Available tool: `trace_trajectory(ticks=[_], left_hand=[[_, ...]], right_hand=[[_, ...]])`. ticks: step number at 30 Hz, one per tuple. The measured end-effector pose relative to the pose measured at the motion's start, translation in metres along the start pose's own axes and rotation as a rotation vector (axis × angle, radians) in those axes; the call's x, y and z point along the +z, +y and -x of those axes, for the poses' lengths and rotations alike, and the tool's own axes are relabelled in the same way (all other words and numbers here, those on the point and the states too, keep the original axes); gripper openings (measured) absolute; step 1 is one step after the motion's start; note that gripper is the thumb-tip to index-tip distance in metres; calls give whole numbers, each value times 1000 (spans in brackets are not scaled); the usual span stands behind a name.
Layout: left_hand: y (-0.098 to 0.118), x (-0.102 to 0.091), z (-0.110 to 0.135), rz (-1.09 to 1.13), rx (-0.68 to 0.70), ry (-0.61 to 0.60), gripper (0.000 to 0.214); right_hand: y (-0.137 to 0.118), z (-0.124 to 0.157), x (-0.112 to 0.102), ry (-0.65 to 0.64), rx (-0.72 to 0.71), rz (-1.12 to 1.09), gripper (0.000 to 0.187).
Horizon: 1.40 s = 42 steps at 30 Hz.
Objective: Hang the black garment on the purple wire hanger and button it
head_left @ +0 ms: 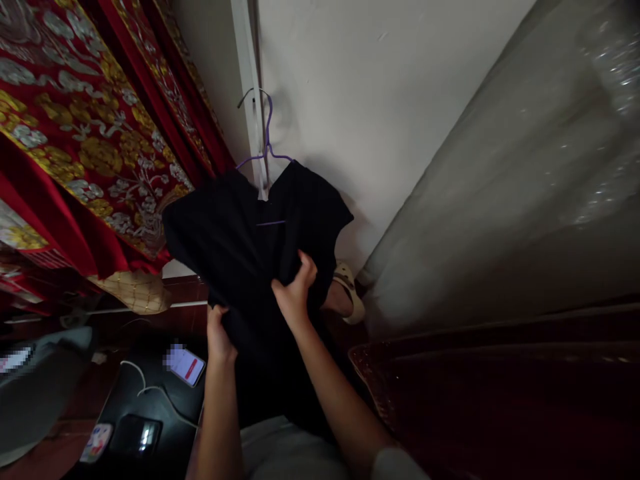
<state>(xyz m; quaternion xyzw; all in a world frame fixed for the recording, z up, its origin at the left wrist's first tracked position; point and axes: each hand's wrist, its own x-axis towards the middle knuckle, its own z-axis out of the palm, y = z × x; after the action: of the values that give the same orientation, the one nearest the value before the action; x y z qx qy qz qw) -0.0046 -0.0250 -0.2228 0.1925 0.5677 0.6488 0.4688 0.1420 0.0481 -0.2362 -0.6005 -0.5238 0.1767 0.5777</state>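
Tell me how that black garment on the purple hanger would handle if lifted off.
Probably floppy: the black garment falls in soft folds near the right hand. It would likely slump once lifted off, since the purple hanger props its shoulders.

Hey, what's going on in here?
A person is handling a black cloth garment that hangs on a purple wire hanger in front of a pale wall. The bare left hand holds cloth at the garment's side; the bare right hand touches its front, though how firmly is unclear. To the left, a phone with a lit screen lies on a glossy black surface.
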Motion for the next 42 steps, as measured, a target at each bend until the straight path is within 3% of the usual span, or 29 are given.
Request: trace_trajectory(ticks=[2,6,8,11,13,16,21,23,29,31,35,39,42], left_hand=[[0,-2,-1,10,96,110,29],[-4,1,3,-174,569,348,43],[-12,11,12,-274,730,321,44],[-33,33,30,-353,646,-127,33],[-48,47,38,-331,583,-315,30],[-60,60,45,-273,648,-285,25],[-52,67,48,-307,814,-296,16],[-49,67,50,-305,786,-293,10],[-51,65,52,-323,754,-271,5],[-51,63,52,-333,759,-253,5],[-51,62,53,-368,758,-220,8],[-52,60,53,-325,716,-237,10],[-52,58,54,-288,697,-234,10]], right_hand=[[16,19,-5,-105,214,-174,65],[17,16,-41,-368,424,-451,29],[9,10,-53,-411,485,-484,26],[0,10,-58,-425,518,-560,28],[-3,15,-57,-446,491,-640,31],[-4,18,-61,-466,386,-745,34],[0,13,-74,-532,208,-737,41],[1,14,-73,-455,169,-709,37],[5,25,-61,-60,68,-563,23],[7,26,-61,-85,-53,-510,18],[9,26,-62,-312,-151,-426,19],[12,25,-61,-267,-172,-484,5],[17,25,-60,-260,-186,-532,10]])
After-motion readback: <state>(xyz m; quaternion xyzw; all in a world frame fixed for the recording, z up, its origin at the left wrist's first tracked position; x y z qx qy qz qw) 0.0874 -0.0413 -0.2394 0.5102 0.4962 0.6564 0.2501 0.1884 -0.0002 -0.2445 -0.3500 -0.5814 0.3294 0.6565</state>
